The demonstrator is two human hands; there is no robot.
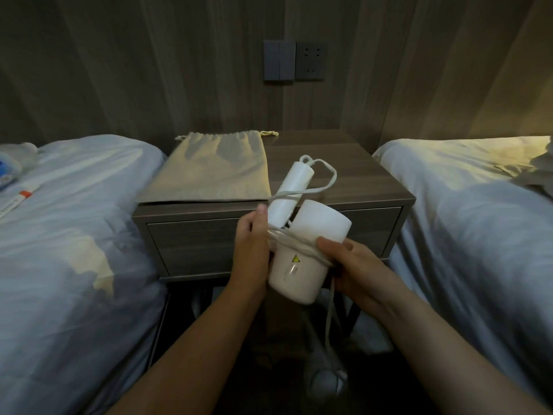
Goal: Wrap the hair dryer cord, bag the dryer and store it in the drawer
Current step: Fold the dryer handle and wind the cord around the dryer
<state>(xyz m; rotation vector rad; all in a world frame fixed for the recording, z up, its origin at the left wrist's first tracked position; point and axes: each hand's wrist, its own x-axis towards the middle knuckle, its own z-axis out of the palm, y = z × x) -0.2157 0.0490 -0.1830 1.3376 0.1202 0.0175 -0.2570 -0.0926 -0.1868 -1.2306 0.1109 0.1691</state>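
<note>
Step in hand, as judged: winding the cord (299, 246) round the hair dryer (294, 274). Holding the dryer in the air at 6 o'clock of the tabletop (323, 163), in front of the closed drawer (194, 244). Curling the left hand (251, 244) round the dryer's near side, pinching cord. Gripping the barrel with the right hand (350, 265), thumb pressing the turns down. Leaving a loose tail hanging floorward.

Next, probably: continuing the turns under tension, then securing the end.

Counting: one dryer, one bag (212, 169) lying flat at 11 o'clock, one drawer, two beds (74, 220).
</note>
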